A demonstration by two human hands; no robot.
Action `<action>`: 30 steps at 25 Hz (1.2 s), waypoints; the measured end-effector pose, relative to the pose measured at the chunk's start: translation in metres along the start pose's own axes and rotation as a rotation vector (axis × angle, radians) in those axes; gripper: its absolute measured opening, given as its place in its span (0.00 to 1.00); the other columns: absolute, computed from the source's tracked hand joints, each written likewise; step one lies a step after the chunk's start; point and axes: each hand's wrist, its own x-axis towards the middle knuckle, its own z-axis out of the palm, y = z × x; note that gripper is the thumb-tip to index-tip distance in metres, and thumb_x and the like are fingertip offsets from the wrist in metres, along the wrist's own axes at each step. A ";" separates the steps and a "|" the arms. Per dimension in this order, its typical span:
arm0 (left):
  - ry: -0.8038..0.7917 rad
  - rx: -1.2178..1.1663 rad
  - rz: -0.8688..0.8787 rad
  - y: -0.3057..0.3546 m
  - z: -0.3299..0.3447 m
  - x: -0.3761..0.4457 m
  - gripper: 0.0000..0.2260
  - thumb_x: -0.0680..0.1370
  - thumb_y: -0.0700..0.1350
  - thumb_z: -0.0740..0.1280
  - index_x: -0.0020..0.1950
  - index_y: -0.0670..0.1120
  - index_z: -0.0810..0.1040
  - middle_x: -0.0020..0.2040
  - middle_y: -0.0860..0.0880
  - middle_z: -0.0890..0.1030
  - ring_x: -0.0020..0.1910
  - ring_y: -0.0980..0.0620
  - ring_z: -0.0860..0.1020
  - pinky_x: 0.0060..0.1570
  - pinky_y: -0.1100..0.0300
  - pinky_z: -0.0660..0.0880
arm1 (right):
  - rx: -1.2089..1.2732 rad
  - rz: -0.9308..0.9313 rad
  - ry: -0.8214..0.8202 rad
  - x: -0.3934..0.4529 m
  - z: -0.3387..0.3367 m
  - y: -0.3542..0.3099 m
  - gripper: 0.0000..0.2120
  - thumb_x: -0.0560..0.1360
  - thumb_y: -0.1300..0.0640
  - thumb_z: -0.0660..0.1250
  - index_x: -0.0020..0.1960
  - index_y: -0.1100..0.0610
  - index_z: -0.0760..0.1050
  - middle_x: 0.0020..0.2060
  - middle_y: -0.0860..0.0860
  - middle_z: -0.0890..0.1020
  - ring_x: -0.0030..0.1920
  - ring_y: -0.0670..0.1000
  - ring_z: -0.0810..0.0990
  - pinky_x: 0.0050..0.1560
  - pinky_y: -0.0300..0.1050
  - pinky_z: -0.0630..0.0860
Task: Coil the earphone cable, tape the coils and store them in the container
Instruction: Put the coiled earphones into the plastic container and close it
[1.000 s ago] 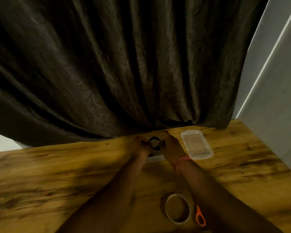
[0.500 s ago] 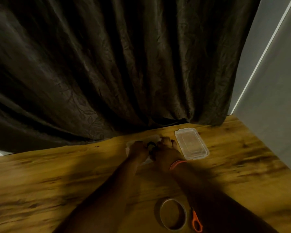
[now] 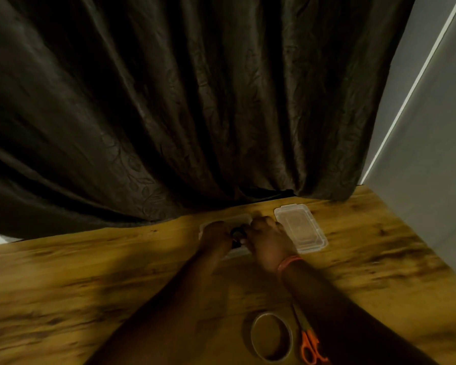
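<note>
Pinching a small black coil of earphone cable (image 3: 238,233) between the two hands, left hand (image 3: 214,237) on one side and right hand (image 3: 267,239) on the other, fingers of both curled in around it. Holding the coil low over a clear shallow plastic container (image 3: 205,227), the tub mostly hidden beneath the hands with only its pale rim showing at the left and along the near edge; whether the coil is touching the tub floor cannot be told. Wearing a thin orange band (image 3: 287,262) on the right wrist.

Lying just beside the right hand, toward the wall: a clear rectangular plastic lid (image 3: 300,227), flat on the counter and apart from the tub. Resting nearer the body, between the forearms and partly under the right one: a roll of clear tape (image 3: 271,337), lying flat with its hole upward. Sitting just right of the roll: orange-handled scissors (image 3: 309,347), blades pointing away toward the hands, their tips covered by the right forearm.

Carrying all of this: a wooden counter with dark grain streaks (image 3: 90,285). Hanging behind it and brushing its far edge: a dark brown pleated curtain with a faint leaf pattern (image 3: 195,114), filling most of the view. Standing at the right: a grey wall with a pale vertical strip (image 3: 432,101).
</note>
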 end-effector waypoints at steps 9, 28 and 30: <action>0.564 -0.466 -0.054 -0.084 -0.005 -0.056 0.11 0.79 0.36 0.63 0.53 0.51 0.77 0.57 0.48 0.78 0.52 0.52 0.76 0.50 0.57 0.74 | -0.034 0.442 -0.098 -0.060 0.021 0.089 0.30 0.78 0.42 0.58 0.76 0.51 0.60 0.70 0.52 0.68 0.66 0.57 0.68 0.65 0.53 0.69; 0.248 -0.706 0.076 -0.068 -0.010 -0.105 0.12 0.81 0.48 0.65 0.65 0.56 0.73 0.57 0.61 0.77 0.56 0.62 0.76 0.49 0.63 0.73 | 0.636 0.182 0.766 -0.085 -0.043 -0.007 0.03 0.80 0.60 0.61 0.51 0.53 0.71 0.45 0.45 0.74 0.43 0.42 0.72 0.43 0.31 0.67; 0.208 -0.729 0.126 -0.047 -0.012 -0.104 0.16 0.82 0.51 0.64 0.69 0.56 0.71 0.59 0.61 0.76 0.58 0.62 0.75 0.53 0.59 0.75 | 0.876 0.192 0.740 -0.071 -0.045 -0.021 0.04 0.81 0.60 0.61 0.50 0.53 0.72 0.43 0.45 0.76 0.44 0.39 0.75 0.45 0.29 0.70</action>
